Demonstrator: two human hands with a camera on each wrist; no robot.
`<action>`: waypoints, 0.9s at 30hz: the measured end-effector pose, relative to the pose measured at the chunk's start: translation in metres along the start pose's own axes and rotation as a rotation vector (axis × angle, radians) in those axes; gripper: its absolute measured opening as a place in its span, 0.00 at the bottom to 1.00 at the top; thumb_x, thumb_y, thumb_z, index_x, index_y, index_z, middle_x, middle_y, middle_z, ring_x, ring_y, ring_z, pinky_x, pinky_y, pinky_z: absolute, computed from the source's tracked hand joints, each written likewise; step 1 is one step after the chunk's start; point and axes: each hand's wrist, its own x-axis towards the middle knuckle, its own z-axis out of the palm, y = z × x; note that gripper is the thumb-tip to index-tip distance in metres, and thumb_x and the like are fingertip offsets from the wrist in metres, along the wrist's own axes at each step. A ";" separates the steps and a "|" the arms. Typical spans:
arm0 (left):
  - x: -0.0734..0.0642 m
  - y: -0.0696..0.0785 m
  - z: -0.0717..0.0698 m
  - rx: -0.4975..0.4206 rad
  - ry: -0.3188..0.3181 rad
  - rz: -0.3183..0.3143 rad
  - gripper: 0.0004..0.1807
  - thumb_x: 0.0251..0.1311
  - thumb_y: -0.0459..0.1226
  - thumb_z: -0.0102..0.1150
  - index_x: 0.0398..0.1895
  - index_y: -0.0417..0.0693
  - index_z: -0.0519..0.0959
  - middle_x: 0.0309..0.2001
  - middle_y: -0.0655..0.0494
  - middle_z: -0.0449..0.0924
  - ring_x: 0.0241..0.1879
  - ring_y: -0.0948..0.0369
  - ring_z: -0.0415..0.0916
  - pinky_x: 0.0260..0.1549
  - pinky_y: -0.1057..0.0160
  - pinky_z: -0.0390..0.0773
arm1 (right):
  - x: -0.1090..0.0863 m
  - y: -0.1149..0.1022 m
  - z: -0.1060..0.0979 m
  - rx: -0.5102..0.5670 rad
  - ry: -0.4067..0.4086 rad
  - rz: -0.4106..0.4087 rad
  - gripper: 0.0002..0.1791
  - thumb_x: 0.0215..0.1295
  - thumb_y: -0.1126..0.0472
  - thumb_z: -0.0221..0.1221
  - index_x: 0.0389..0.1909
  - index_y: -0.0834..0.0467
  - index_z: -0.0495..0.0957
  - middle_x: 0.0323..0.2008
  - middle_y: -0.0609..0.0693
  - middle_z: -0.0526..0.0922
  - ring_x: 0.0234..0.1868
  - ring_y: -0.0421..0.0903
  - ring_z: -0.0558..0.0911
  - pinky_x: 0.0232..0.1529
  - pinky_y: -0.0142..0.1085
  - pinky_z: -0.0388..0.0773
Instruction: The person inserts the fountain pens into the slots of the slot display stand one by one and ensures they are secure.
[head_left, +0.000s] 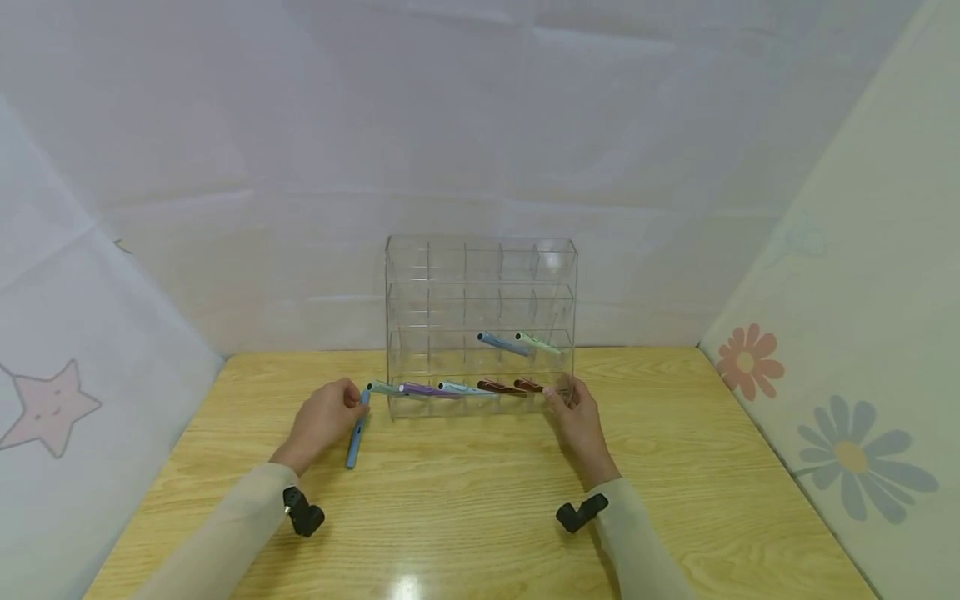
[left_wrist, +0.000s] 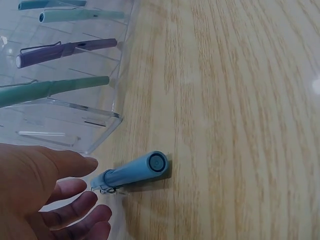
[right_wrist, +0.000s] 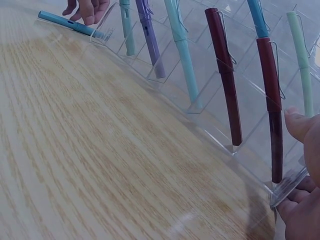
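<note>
A blue pen (head_left: 357, 433) with a clip lies on the wooden table, left of a clear acrylic pen rack (head_left: 408, 410). My left hand (head_left: 327, 419) is at the pen's far end; its thumb and fingers stand apart there, bent loosely beside the clip in the left wrist view. My right hand (head_left: 581, 421) grips the rack's lower right side, thumb in front and fingers round the outer edge. Across the lowest row lean a green pen (left_wrist: 55, 87), a purple pen (left_wrist: 67, 51), a light blue pen (right_wrist: 180, 50) and two dark red pens (right_wrist: 225, 75).
One row higher in the rack stand another blue pen (head_left: 504, 343) and a pale green pen (head_left: 537, 342). The rack sits near the table's back edge, before a white cloth wall (head_left: 300, 250). Printed cloth sides (head_left: 847, 367) flank the table (head_left: 465, 517).
</note>
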 end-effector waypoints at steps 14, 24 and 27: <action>0.002 -0.001 0.007 0.039 0.001 0.011 0.13 0.70 0.39 0.67 0.47 0.39 0.79 0.42 0.45 0.86 0.32 0.57 0.76 0.31 0.61 0.74 | 0.001 0.001 0.000 -0.014 0.007 0.003 0.43 0.79 0.45 0.61 0.83 0.62 0.55 0.80 0.65 0.64 0.82 0.65 0.64 0.79 0.60 0.66; 0.001 0.007 0.006 0.040 -0.013 -0.033 0.15 0.70 0.38 0.67 0.47 0.38 0.75 0.35 0.47 0.82 0.25 0.58 0.72 0.24 0.62 0.69 | 0.002 0.002 0.000 -0.013 0.005 -0.013 0.43 0.79 0.45 0.61 0.83 0.61 0.56 0.81 0.64 0.63 0.83 0.64 0.64 0.79 0.60 0.67; 0.003 0.006 0.007 0.036 -0.012 -0.035 0.16 0.70 0.39 0.68 0.48 0.38 0.73 0.32 0.49 0.80 0.23 0.58 0.71 0.23 0.62 0.68 | 0.002 0.001 0.001 -0.012 0.003 -0.011 0.43 0.79 0.45 0.61 0.83 0.61 0.55 0.82 0.63 0.62 0.83 0.63 0.64 0.79 0.60 0.67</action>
